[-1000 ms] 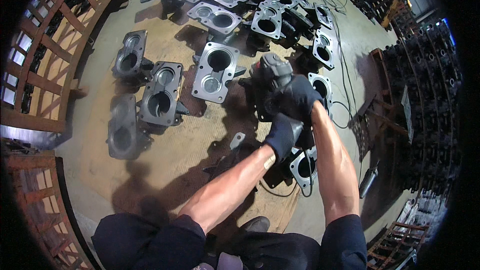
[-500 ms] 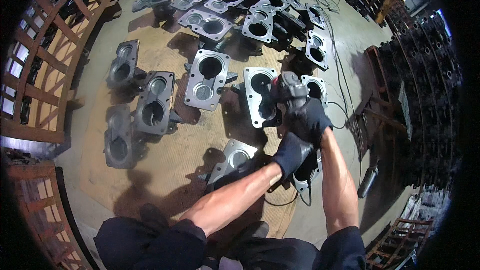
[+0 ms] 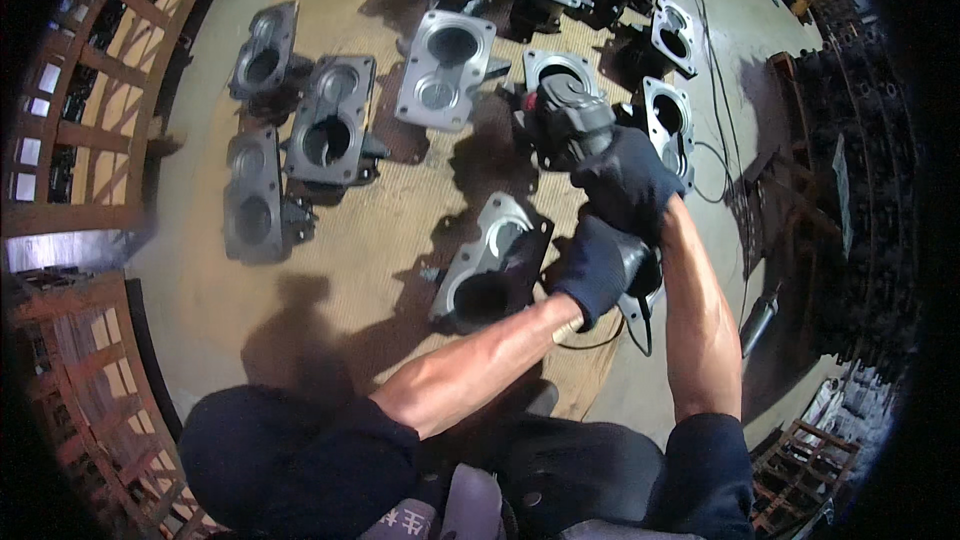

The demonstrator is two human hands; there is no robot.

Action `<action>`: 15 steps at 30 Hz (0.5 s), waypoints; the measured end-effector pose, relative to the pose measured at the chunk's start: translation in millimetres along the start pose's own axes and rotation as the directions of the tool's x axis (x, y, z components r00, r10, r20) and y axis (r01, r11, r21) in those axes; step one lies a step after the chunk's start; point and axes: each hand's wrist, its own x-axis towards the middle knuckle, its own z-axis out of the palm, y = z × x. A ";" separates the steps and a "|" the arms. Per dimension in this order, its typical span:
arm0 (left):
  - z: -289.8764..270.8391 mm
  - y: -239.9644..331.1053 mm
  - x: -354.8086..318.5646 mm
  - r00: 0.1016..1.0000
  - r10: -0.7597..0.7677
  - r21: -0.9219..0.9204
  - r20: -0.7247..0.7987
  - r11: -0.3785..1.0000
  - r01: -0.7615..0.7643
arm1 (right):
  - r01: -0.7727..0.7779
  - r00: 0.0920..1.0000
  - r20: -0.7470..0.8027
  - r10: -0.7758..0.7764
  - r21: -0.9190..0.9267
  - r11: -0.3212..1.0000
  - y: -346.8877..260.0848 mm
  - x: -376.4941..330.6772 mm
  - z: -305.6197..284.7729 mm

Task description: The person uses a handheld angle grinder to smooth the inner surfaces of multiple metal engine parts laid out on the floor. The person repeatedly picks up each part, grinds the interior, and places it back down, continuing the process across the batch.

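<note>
Both my hands wear dark gloves and hold an angle grinder [image 3: 575, 120]. My right hand [image 3: 632, 180] is closed round its body just behind the head. Lower down, my left hand [image 3: 595, 270] grips the rear end, where a cord hangs. The grinder's head lies over a flat-faced metal casting [image 3: 543, 58] with large round openings, hiding its middle; whether the disc touches it, I cannot tell. A second casting [image 3: 668, 90] stands just right of the grinder, partly behind my right hand. Left of my left hand, a tilted casting [image 3: 500, 230] has a bright, shiny patch.
Several similar castings, among them a grey one [image 3: 445, 70], stand on a tan floor sheet [image 3: 370, 240]. Black cables [image 3: 715, 70] run along the right. A dark cylindrical tool [image 3: 760, 320] lies on the floor there. Rusty racks [image 3: 80, 205] line the left; stacked dark parts [image 3: 870, 190] the right.
The view has shifted, so the castings sit higher in the picture. The grinder has moved leftward over the casting and covers more of its middle. Both hands keep their grip.
</note>
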 end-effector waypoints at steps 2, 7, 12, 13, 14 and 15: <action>20.1 -3.0 -37.8 0.990 -0.086 0.066 0.115 0.995 0.078 | -0.179 0.981 0.075 0.178 0.012 0.984 -34.0 -58.2 -16.4; 80.5 -64.9 -81.8 0.979 0.014 -0.447 0.202 0.891 0.080 | -0.262 0.962 -0.074 0.264 0.031 0.965 -55.0 -126.1 -8.0; 68.8 -18.1 -95.6 0.921 0.081 -0.084 0.380 0.995 -0.053 | -0.226 0.970 -0.123 0.211 -0.122 0.966 -50.3 -166.5 -21.8; 81.2 -35.4 -102.1 0.928 0.077 -0.277 0.365 0.960 0.029 | -0.203 0.966 -0.165 0.202 0.006 0.979 -66.6 -171.8 -19.5; 97.4 -57.2 -107.1 0.923 0.054 -0.603 0.381 0.772 0.204 | -0.196 0.968 -0.143 0.205 0.075 0.978 -72.7 -174.9 -14.3; 110.5 -81.3 -113.2 0.911 0.031 -0.806 0.412 0.479 0.348 | -0.191 0.970 -0.123 0.209 0.143 0.971 -79.5 -178.1 -9.5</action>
